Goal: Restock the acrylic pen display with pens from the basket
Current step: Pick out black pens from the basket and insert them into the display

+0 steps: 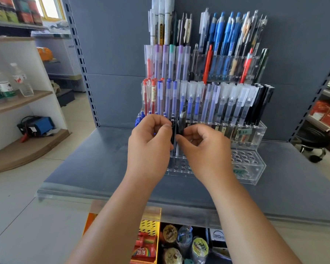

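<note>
Your forearms are reaching up over a yellow basket (150, 228) that's sitting under the shelf (103, 159), below & in front of the acrylic display (255, 168). The basket's contents are blurry, so can't tell if they're pens.

Your left hand (151, 141) & right hand (206, 147) are meeting at the display's front, just above its lowest tiers. Both are curling in. The left hand's thumb & fingers are pinching a dark pen (173, 134) held upright. The right hand's thumb & index are pinching a second dark pen w/ a grey clip (181, 119) just beside it. Can't tell if either tip is sitting in a hole, since your hands are covering that bit.

The display is standing on the shelf, against the grey back panel. Its front tier is showing open holes (244, 158) beside your right hand. Mid tiers are carrying red pens (149, 96) at the end by your left hand, then clear-capped pens (232, 100), then black pens (263, 103) at the far end. The top tier is holding blue pens (223, 35). A "¥1.0" label (244, 132) is sticking to a mid tier's front.
</note>
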Demonstrator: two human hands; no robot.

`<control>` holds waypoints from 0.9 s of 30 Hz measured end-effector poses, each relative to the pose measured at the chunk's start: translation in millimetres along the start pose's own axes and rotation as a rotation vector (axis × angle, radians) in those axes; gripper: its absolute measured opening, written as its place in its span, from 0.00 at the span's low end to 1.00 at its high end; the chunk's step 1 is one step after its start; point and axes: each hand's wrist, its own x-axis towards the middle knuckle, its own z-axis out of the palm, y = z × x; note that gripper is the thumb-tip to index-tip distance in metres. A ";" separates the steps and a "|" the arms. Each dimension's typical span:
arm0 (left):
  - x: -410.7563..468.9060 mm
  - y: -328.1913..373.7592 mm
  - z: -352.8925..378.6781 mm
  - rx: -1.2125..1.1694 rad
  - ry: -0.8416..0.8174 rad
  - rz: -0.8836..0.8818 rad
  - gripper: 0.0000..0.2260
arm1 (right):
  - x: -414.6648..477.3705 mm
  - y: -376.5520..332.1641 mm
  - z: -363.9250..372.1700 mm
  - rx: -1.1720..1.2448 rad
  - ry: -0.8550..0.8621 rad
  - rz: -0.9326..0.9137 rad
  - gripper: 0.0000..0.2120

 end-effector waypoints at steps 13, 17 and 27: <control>1.7 -2.9 0.2 -0.016 -0.024 0.001 0.07 | -3.0 0.6 0.2 -0.231 -0.169 0.074 0.06; 1.3 -3.0 -0.3 -0.003 -0.028 0.011 0.10 | -3.8 -3.3 0.2 -0.298 -0.203 0.083 0.07; -1.3 -3.6 1.3 0.041 -0.029 0.000 0.10 | -5.5 -9.1 -2.1 -0.324 -0.236 0.112 0.09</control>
